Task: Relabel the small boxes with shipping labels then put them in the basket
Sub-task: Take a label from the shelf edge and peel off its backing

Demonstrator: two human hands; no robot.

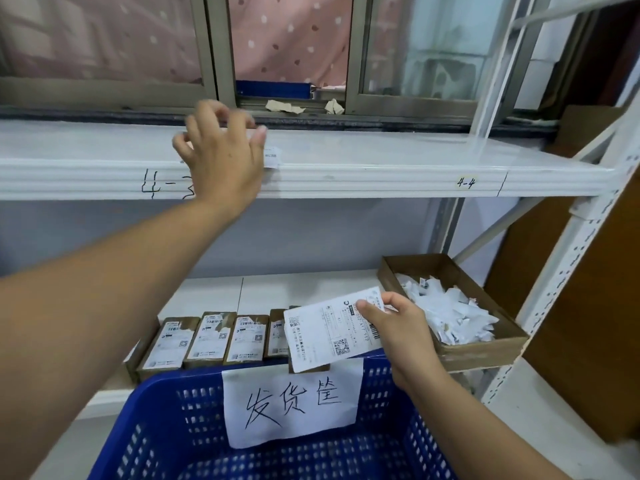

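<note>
Small boxes (166,341): brown card, white printed labels, some torn. Four in a row on the lower shelf (214,296), behind the blue basket (166,427). A fifth box (325,330) (label whole) is gripped by the right hand (398,327) above the basket rim. Left hand (221,150) is spread over a small label (272,156) at the upper shelf (381,157) edge; grip unclear.

Lower white metal shelf (263,292): 4 small brown cardboard boxes (207,337) in a row, open brown cardboard tray (485,351) to their right. Upper white metal shelf (381,157): 1 white paper slip (272,156).
</note>
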